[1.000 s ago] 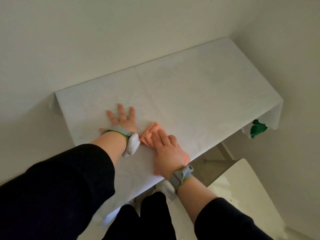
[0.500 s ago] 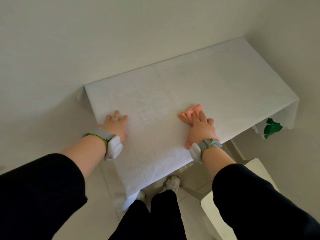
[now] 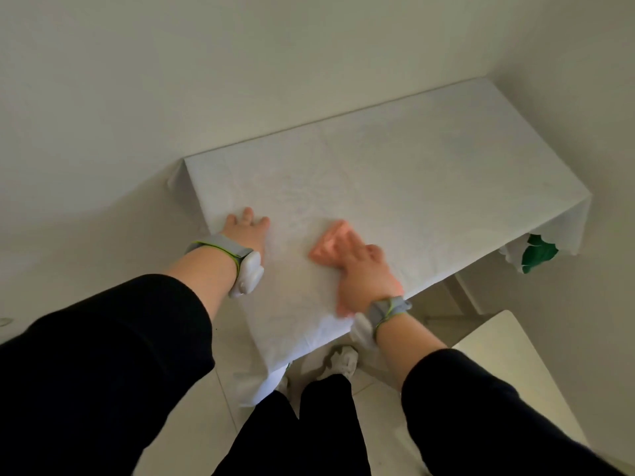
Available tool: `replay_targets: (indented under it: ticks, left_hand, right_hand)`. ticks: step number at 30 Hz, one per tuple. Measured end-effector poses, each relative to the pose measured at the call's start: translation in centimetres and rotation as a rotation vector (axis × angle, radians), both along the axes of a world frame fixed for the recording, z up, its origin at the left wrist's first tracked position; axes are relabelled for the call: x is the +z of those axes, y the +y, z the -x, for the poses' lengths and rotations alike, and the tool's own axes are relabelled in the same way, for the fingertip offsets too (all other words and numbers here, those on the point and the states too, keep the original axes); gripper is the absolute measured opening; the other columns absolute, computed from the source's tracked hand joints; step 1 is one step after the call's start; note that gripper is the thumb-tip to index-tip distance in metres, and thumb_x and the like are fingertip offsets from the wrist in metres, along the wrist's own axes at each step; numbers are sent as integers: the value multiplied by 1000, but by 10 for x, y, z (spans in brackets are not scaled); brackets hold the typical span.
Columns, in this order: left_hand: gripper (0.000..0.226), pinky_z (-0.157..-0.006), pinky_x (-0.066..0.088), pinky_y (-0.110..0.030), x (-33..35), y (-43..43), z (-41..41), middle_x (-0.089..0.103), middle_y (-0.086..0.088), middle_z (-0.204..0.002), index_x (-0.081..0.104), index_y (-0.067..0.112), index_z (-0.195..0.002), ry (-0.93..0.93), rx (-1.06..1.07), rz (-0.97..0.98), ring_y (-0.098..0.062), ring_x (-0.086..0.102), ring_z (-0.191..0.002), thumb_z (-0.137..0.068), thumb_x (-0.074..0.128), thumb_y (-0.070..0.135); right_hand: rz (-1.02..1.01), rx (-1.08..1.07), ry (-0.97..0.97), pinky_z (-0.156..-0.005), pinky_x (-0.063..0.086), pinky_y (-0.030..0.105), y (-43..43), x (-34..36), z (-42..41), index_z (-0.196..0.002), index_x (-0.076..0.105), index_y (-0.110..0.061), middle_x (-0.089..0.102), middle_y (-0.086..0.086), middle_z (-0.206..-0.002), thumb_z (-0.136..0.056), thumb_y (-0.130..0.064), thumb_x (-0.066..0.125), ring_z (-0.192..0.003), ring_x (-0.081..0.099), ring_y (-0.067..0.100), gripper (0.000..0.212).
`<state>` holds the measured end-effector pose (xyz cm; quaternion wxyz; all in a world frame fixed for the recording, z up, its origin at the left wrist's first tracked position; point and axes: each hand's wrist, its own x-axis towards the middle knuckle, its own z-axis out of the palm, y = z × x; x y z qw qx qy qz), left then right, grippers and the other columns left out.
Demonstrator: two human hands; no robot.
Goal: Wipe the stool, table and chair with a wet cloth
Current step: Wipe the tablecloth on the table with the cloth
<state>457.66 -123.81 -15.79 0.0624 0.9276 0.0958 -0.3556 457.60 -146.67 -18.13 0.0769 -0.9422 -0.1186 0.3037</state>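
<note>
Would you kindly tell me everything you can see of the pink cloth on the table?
The cloth is salmon pink fabric, bunched into a crumpled wad. It lies on the white-covered table, towards its near edge. The right hand presses on it with fingers flat, covering its near part; only the far end shows, blurred. Wetness cannot be judged.

I read this as a plain room in a home. A table (image 3: 412,173) under a white tablecloth (image 3: 295,324) sits pushed into the corner where 2 bare, pale walls (image 3: 240,63) meet. There is a light tiled floor (image 3: 206,434) below and 1 white seat (image 3: 498,365) just beside the table.
</note>
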Motion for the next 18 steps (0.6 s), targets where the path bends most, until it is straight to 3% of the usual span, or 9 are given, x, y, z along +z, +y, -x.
replay_targets:
  ticks: [3,5,7,11,14,18]
  left_hand:
    - [69,-113,23,-47,3,1,-1,-4,-13,-157,13,18,-147,17,-13,2,-41,13,-139,-87,44,7]
    - [70,-113,21,-47,2,1,-1,-6,-14,-157,10,18,-149,30,-11,7,-42,10,-140,-88,43,7]
    - [69,-114,19,-48,1,1,-1,-8,-13,-157,10,19,-149,32,-1,16,-43,6,-141,-89,42,6]
    - [66,-115,17,-50,1,-2,-2,-7,-12,-157,10,20,-149,32,-10,2,-42,6,-142,-90,39,9]
    - [66,-115,19,-50,4,-6,0,-6,-11,-157,10,20,-148,32,-29,-31,-39,8,-142,-90,39,11]
    - [66,-115,17,-40,11,-12,1,-3,-15,-157,10,16,-149,23,-56,-73,-35,9,-143,-91,42,11]
  right_hand:
    - [4,-233,-106,-103,35,39,3,2,-7,-148,6,-37,-2,-17,-156,-62,-12,71,-133,17,25,111]
    - [4,-195,-189,-102,33,38,25,0,6,-149,11,-32,0,-6,-158,-77,-9,50,-129,21,29,84]
    - [-71,-42,-180,-100,31,40,46,-5,29,-148,15,-35,1,-6,-158,-83,-11,39,-128,21,30,73]
    - [-212,274,-108,-111,20,43,68,-10,73,-149,16,-34,1,-9,-159,-90,-21,39,-138,11,32,64]
    - [-259,404,-103,-111,23,40,48,-13,80,-147,24,-35,9,-11,-159,-89,-20,44,-137,16,29,63]
    - [-255,257,-177,-103,32,35,-8,-12,68,-142,33,-38,19,-14,-156,-83,-16,47,-128,28,29,66]
